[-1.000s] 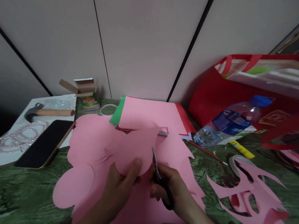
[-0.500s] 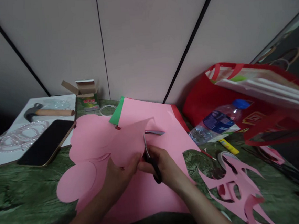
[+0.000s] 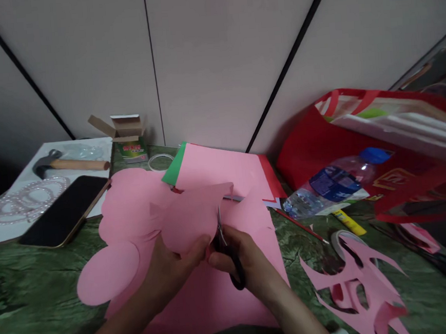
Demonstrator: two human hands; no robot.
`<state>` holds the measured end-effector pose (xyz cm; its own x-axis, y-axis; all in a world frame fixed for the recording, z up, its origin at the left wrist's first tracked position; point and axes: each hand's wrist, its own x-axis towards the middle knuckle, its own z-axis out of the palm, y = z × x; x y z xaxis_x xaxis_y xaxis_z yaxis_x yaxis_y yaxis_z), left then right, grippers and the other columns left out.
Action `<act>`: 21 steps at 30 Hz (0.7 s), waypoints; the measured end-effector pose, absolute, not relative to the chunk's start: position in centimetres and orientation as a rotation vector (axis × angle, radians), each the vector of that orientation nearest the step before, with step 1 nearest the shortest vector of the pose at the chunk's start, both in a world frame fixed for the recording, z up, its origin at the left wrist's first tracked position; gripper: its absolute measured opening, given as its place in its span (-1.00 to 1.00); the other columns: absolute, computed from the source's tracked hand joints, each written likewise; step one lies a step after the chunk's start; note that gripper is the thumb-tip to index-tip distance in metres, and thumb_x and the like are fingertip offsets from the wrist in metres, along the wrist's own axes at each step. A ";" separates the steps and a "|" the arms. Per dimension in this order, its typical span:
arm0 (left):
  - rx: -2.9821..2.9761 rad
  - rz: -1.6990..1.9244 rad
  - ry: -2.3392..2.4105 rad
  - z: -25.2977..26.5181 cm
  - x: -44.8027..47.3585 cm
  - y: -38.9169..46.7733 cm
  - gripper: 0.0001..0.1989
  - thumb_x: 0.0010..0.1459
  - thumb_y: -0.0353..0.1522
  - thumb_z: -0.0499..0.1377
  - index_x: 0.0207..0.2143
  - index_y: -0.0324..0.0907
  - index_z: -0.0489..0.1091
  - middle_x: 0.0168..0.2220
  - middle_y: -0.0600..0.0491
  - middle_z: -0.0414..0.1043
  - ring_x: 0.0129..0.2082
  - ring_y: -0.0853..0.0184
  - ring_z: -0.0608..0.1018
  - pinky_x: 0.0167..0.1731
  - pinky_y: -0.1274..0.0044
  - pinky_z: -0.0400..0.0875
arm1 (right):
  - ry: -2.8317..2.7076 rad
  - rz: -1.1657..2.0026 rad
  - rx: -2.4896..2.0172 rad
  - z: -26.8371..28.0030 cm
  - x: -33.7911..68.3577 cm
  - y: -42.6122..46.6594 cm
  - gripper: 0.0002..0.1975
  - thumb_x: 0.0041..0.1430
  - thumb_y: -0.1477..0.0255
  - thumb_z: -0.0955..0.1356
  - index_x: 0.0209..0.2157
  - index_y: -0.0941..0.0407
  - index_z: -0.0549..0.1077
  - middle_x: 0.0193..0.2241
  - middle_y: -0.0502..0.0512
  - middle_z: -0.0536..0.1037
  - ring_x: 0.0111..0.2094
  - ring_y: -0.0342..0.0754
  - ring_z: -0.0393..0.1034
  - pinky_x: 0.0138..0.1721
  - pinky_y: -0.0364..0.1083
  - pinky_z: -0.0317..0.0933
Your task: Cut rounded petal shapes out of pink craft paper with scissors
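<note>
My left hand [image 3: 178, 263] pinches the lower edge of a pink paper piece [image 3: 190, 216] with a rounded outline. In my right hand [image 3: 243, 258] is a pair of scissors [image 3: 236, 269] with dark handles, fingers wrapped round them. The blades point up and away along the right edge of that piece. Beneath both hands spreads a large pink sheet [image 3: 214, 306]. Cut pink shapes with curved edges [image 3: 129, 200] lie to the left, and a pink oval [image 3: 108, 273] rests at the near left.
Pink paper scraps [image 3: 359, 280] lie at right, near a water bottle [image 3: 332, 181], a yellow tube [image 3: 349, 222] and a red bag [image 3: 301, 140]. On the left are a phone [image 3: 66, 210], a hammer [image 3: 72, 163] and bead strings [image 3: 28, 200]. An opened box [image 3: 130, 141] stands at the back.
The pink piece has turned slightly in my left hand, and the scissors have shifted a little along its right edge. The view has moved slightly.
</note>
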<state>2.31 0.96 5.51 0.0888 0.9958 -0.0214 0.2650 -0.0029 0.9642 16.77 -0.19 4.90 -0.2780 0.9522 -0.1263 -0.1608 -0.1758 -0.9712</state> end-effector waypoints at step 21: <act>1.468 0.961 1.372 5.6 2.4 1.2 -0.67 -0.02 -0.30 0.13 -0.78 -0.19 0.25 -0.77 0.16 0.28 -0.72 0.48 0.36 -0.72 0.67 0.23 | -1.160 1.665 -1.050 4.7 17.2 0.0 -0.69 -0.22 0.27 0.48 -0.48 0.15 0.36 -0.59 -0.10 0.25 -0.57 -0.22 0.09 -0.54 -0.20 0.06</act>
<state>2.38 1.22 5.56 0.0893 0.9955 -0.0304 0.3120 0.0010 0.9501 17.23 0.03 4.68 -0.3054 0.9369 -0.1701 -0.1648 -0.2280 -0.9596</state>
